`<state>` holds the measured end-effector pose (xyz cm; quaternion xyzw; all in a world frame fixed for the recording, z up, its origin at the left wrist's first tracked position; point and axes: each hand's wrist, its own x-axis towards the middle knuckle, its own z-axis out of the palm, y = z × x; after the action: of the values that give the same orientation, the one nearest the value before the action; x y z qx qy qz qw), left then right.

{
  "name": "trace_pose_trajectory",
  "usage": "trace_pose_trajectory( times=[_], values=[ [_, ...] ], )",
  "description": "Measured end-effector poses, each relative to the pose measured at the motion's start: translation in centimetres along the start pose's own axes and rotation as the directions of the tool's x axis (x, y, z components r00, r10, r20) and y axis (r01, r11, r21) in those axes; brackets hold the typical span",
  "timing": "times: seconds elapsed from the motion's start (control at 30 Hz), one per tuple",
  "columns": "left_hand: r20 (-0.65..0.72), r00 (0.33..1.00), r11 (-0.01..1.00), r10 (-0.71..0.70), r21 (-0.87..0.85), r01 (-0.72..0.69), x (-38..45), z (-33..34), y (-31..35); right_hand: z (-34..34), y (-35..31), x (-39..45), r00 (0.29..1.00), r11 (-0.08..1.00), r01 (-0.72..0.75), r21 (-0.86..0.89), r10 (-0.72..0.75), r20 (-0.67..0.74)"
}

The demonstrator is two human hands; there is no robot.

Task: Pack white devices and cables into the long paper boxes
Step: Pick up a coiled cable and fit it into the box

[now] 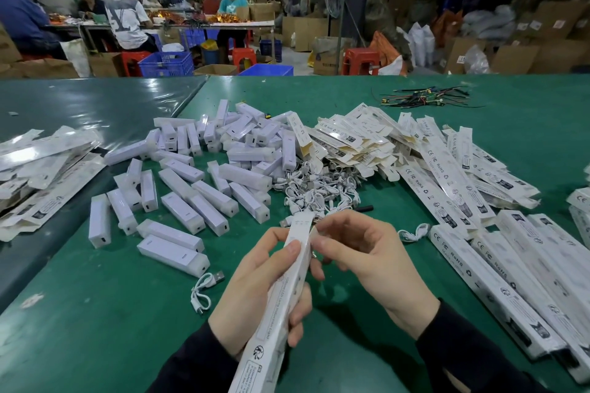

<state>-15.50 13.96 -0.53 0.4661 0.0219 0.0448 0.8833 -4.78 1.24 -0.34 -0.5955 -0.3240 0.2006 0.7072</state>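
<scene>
My left hand [255, 290] grips a long white paper box [281, 303] that points away from me, low in the middle of the view. At the box's far open end my right hand [357, 252] pinches the end flap [314, 234]. A USB plug [285, 221] pokes out beside that end. Several white devices [204, 188] lie scattered on the green table [111, 313]. Just beyond my hands sits a tangle of white cables [316, 191]. One loose cable [204, 290] lies to the left of my left hand.
Flat unfolded boxes [360, 140] are heaped at the centre right and at the far left [41, 166]. Filled long boxes [510, 277] lie in rows at the right. Coloured wires [421, 97] lie at the far edge. People sit at tables in the background.
</scene>
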Motion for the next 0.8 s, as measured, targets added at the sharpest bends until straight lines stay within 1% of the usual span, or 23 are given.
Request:
trace_pose_trajectory(
  times=[0.1, 0.17, 0.27, 0.37, 0.43, 0.53, 0.63, 0.73, 0.8],
  values=[
    [0.016, 1.000, 1.000, -0.011, 0.007, 0.011, -0.2, 0.1, 0.0, 0.1, 0.1, 0.0, 0.999, 1.000, 0.015, -0.011, -0.015, -0.034],
    [0.006, 1.000, 1.000, -0.017, 0.011, 0.017, -0.2, 0.1, -0.1, 0.2, 0.3, 0.0, 0.999, 0.999, 0.040, -0.017, -0.041, -0.025],
    [-0.054, 0.998, 0.999, -0.019, 0.025, 0.020, -0.2, 0.2, -0.3, 0.4, 0.3, -0.1, 0.997, 0.996, 0.075, -0.055, -0.072, 0.042],
    [-0.126, 0.992, 0.998, -0.024, 0.048, 0.030, -0.1, 0.4, -0.3, 0.4, 0.2, -0.2, 0.995, 0.993, 0.075, -0.089, -0.069, 0.069],
    [-0.196, 0.981, 0.996, -0.014, 0.084, 0.030, 0.0, 0.5, -0.3, 0.4, 0.2, -0.3, 0.997, 0.993, 0.032, -0.115, -0.024, 0.073],
    [-0.315, 0.947, 0.974, 0.068, 0.225, 0.005, 0.2, 0.4, -1.0, 0.9, 0.5, -0.4, 0.997, 0.988, -0.034, -0.152, 0.045, 0.068],
    [-0.330, 0.934, 0.947, 0.141, 0.319, -0.030, 0.2, 0.3, -1.2, 1.1, 0.4, -0.4, 0.995, 0.991, -0.093, -0.092, 0.097, 0.040],
    [-0.321, 0.937, 0.949, 0.137, 0.314, -0.031, 0.1, 0.3, -1.2, 0.6, 0.2, -0.2, 0.984, 0.983, -0.175, -0.054, 0.177, 0.019],
    [-0.282, 0.954, 0.976, 0.097, 0.216, -0.035, 0.1, 0.5, -0.9, 0.2, 0.2, 0.0, 0.974, 0.974, -0.225, -0.016, 0.224, -0.024]
  ],
)
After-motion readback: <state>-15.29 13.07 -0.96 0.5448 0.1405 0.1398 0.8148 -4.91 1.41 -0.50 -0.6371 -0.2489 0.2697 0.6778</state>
